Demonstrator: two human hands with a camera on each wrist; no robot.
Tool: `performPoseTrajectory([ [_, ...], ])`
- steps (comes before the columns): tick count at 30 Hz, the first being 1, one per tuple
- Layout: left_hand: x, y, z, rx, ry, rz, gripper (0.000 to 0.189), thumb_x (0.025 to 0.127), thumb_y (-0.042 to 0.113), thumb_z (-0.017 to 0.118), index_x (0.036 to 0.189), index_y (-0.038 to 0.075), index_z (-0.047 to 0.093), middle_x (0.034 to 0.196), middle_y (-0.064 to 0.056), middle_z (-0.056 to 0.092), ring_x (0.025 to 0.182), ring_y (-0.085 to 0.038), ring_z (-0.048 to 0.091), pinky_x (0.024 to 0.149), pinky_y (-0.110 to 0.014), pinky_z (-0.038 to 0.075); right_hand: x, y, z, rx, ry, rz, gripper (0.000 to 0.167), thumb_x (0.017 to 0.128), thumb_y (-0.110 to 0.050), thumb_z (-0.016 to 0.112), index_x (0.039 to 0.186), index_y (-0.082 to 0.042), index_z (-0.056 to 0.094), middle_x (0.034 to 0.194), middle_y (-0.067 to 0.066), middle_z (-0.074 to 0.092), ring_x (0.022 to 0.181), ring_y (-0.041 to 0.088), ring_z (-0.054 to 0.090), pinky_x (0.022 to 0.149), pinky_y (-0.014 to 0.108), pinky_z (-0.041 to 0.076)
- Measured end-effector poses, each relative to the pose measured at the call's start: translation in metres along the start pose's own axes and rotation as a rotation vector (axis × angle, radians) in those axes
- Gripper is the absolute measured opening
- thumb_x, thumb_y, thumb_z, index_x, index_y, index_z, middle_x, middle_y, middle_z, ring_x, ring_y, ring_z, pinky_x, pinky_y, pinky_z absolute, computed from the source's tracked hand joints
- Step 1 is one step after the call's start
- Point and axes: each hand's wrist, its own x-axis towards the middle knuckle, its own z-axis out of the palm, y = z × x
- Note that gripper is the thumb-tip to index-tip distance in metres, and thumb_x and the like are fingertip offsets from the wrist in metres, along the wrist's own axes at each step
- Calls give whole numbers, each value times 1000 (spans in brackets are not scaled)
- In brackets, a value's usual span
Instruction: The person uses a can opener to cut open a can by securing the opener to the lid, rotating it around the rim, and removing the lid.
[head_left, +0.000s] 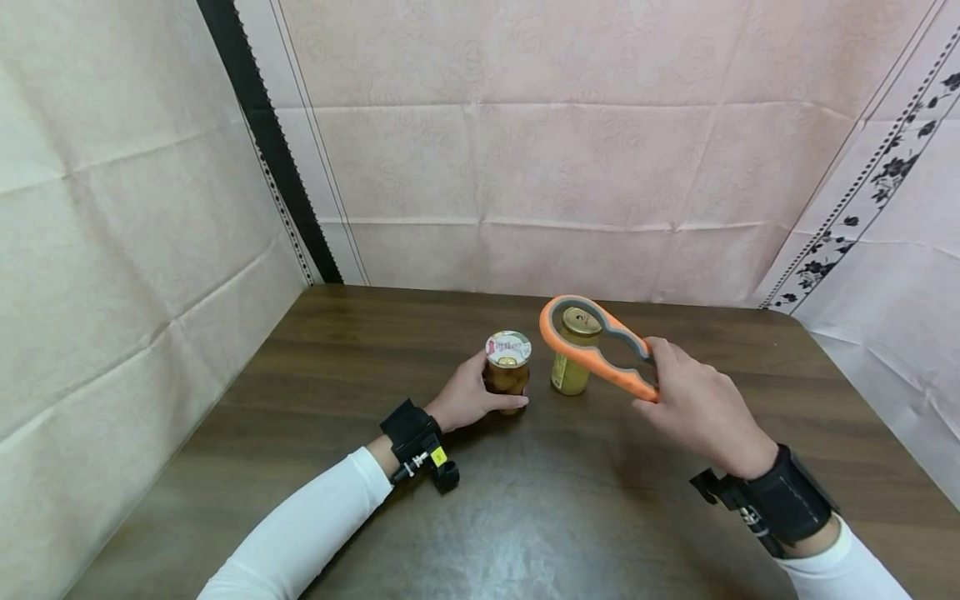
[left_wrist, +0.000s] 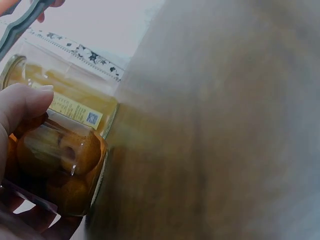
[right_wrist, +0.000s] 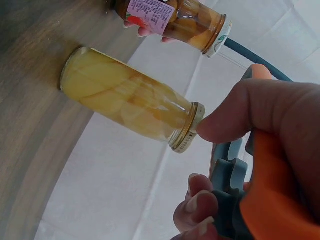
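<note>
My left hand (head_left: 463, 398) grips a glass jar of round brown fruit (head_left: 507, 379), thumb on the near side and fingers behind it. The jar stands upright on the table, with a white printed lid (head_left: 508, 349). To its right is a taller jar of yellow fruit (right_wrist: 120, 97) with a gold lid (right_wrist: 188, 128). My right hand (head_left: 701, 404) holds an orange-and-grey jar opener (head_left: 600, 364) by its handle end. In the head view the opener's loop frames the gold lid; whether they touch I cannot tell.
The brown wooden table (head_left: 480, 500) ends at a pale cloth backdrop (head_left: 585, 183) behind the jars. More cloth hangs along the left (head_left: 150, 250) and right sides. Each wrist wears a black strap with a camera mount.
</note>
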Motion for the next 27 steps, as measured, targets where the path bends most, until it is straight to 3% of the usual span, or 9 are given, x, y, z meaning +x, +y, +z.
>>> performPoseTrajectory([
  [14,-18,15,10,-24,-104,82,76,81,26,87,145,22,45,136,1,59,123,-16,60,105,-40,51,-3,-5,4,-20,56,-65,56,73,-16,77,121,0,52,80,3,53,61,16,49,49,33,40],
  [27,-31,24,16,-22,-155,90,72,84,25,85,144,23,45,132,2,61,119,-13,61,102,-35,52,-9,-18,5,-30,28,-151,61,73,-17,80,125,-2,52,86,2,58,61,13,50,49,32,40],
])
